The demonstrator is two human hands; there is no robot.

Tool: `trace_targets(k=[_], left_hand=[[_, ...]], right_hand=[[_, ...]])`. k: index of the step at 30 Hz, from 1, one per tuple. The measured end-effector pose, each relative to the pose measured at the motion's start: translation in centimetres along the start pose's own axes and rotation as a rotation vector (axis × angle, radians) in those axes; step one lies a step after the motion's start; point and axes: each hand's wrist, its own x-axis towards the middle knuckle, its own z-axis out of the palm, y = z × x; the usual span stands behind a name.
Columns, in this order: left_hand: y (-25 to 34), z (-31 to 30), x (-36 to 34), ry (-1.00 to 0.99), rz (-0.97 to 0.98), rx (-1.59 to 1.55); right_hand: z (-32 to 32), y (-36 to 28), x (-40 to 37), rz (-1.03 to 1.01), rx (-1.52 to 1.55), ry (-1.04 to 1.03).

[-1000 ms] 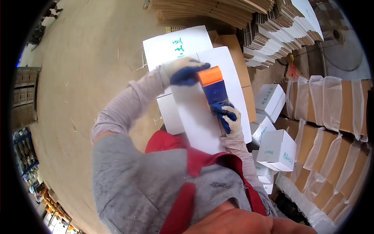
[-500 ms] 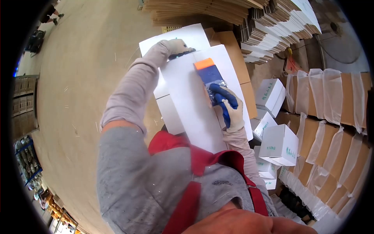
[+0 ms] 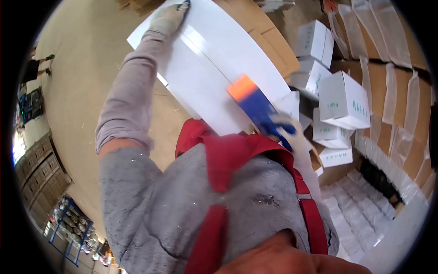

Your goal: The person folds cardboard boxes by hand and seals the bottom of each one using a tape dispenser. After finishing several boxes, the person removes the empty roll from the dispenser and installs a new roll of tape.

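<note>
A white carton (image 3: 196, 68) lies in front of me, with a centre seam along its top and a shiny strip of clear tape (image 3: 194, 39) over the far part of that seam. My gloved left hand (image 3: 169, 19) grips the carton's far end, its blue fingertips at the edge. In my gloved right hand (image 3: 285, 130), blurred by motion, is a blue tape dispenser (image 3: 255, 107) with an orange front end. The dispenser is over the near part of the carton, its orange end close to the seam.
Brown cardboard (image 3: 260, 27) lies beyond the carton. Small white boxes with green print (image 3: 342, 100) are piled at the right, before wrapped brown stacks (image 3: 388, 86). White packs (image 3: 351, 214) lie lower right. Another person's legs (image 3: 39, 68) show far left.
The carton has turned, its far end now further up and left, with my left hand at that end. My right hand and the dispenser have moved toward my body and slightly right.
</note>
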Motion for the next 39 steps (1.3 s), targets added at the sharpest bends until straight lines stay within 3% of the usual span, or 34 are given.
trace_targets(k=[2, 3, 5, 6, 7, 9, 10, 11, 12, 13, 14, 15, 16, 17, 18, 19, 20, 21, 22, 23, 24, 25, 27, 29, 30, 31, 33, 35, 36, 37, 38, 39], left_hand=[[-0.2, -0.2, 0.7, -0.002, -0.045, 0.072], [0.0, -0.3, 0.4, 0.002, -0.023, 0.056], [-0.1, -0.8, 0.4, 0.015, 0.014, 0.048], [-0.1, -0.2, 0.3, 0.139, 0.039, 0.064], [0.1, 0.1, 0.3, 0.269, 0.069, 0.077], [0.8, -0.1, -1.3, 0.451, 0.053, 0.198], [1.5, -1.7, -2.4, 0.281, 0.026, 0.05], [0.1, -1.5, -2.0, 0.241, 0.038, -0.043], [0.5, -2.4, -2.2, 0.176, 0.019, -0.15], [-0.3, -2.1, -1.9, 0.199, 0.12, -0.148], [0.4, -2.3, -2.8, 0.135, 0.116, -0.267], [0.6, -2.4, -2.7, 0.165, 0.135, -0.107], [0.2, -2.4, -1.8, 0.159, 0.126, -0.007], [-0.6, -2.5, -0.7, 0.091, 0.123, -0.024], [-0.3, -2.4, 0.8, 0.024, 0.111, -0.031], [1.1, -2.2, 2.0, -0.063, 0.176, -0.107], [2.5, -2.2, 2.7, -0.147, 0.232, -0.18], [6.2, -2.0, 2.6, -0.155, 0.501, -0.239], [13.3, -4.1, -0.9, -0.073, 0.701, -0.143], [19.8, -5.2, -3.6, -0.169, 0.769, -0.379], [25.8, -6.6, -6.9, -0.42, 0.828, -0.645], [31.8, -8.9, -12.8, -0.782, 0.736, -0.814], [36.9, -7.0, -18.6, -1.085, 1.165, -0.922], [38.2, -2.6, -24.2, -1.239, 1.729, -1.572], [39.4, -1.6, -28.2, -1.164, 2.028, -1.836], [39.1, -2.1, -29.3, -1.063, 1.963, -1.797], [38.7, -4.8, -32.3, 0.172, 2.132, -1.39], [33.6, 2.1, -27.1, -0.261, 1.868, -0.9], [29.3, 5.9, -23.1, -0.456, 1.56, -0.711], [24.2, 11.9, -19.8, -0.232, 1.347, -0.546], [20.1, 12.4, -18.2, -0.271, 1.001, -0.491], [14.7, 14.3, -15.8, -0.199, 0.855, -0.256]], right_hand=[[-2.8, 3.7, -8.4, -0.056, -0.367, 0.136], [-4.0, 5.5, -11.3, 0.11, -0.235, 0.215], [-4.3, 8.2, -11.4, 0.07, -0.295, 0.145], [-3.9, 9.0, -11.7, 0.051, -0.356, 0.067], [-2.1, 8.7, -9.7, 0.089, -0.416, 0.172], [1.3, 9.0, -4.7, 0.155, -0.076, 0.319], [1.2, 8.6, -3.0, -0.156, -0.28, 0.289], [0.8, 8.1, -1.9, -0.449, -0.509, 0.274], [0.6, 8.5, -2.2, -0.218, -0.184, 0.231], [0.6, 6.6, -2.8, -0.2, -0.329, 0.219], [0.8, 11.1, -3.7, -0.311, -0.404, 0.287], [1.7, 11.4, -3.1, 0.46, 0.082, 0.446], [2.2, 9.6, -1.9, 0.654, -0.11, 0.376], [3.2, 11.0, -1.7, 0.722, 0.196, 0.368], [3.9, 14.2, -0.1, 0.488, -0.557, 0.202], [6.9, 19.9, 2.5, 0.553, -0.656, 0.234], [11.9, 28.4, 4.1, 0.573, -0.52, 0.5], [10.3, 25.1, 4.3, 0.566, -0.429, 0.487], [9.3, 23.6, 4.4, 0.552, -0.389, 0.478], [8.8, 23.4, 4.4, 0.513, -0.35, 0.486], [8.5, 23.4, 4.1, 0.474, -0.33, 0.501], [7.9, 23.1, 3.2, 0.424, -0.3, 0.515], [6.6, 22.2, 1.1, 0.274, -0.201, 0.551], [4.2, 21.3, -1.3, 0.029, -0.016, 0.633], [3.5, 21.4, -3.0, -0.008, 0.164, 0.639], [1.9, 21.4, -4.2, -0.04, 0.361, 0.662], [-0.4, 22.3, -6.7, -0.075, 0.756, 0.703], [-1.2, 24.1, -8.8, -0.096, 1.06, 0.725], [-0.7, 25.2, -9.8, -0.094, 1.123, 0.735], [-0.3, 30.2, -12.7, -0.117, 0.195, 0.716], [0.2, 31.4, -15.7, 0.101, 0.391, 0.719], [1.4, 28.2, -14.8, 0.053, 0.195, 0.75]])
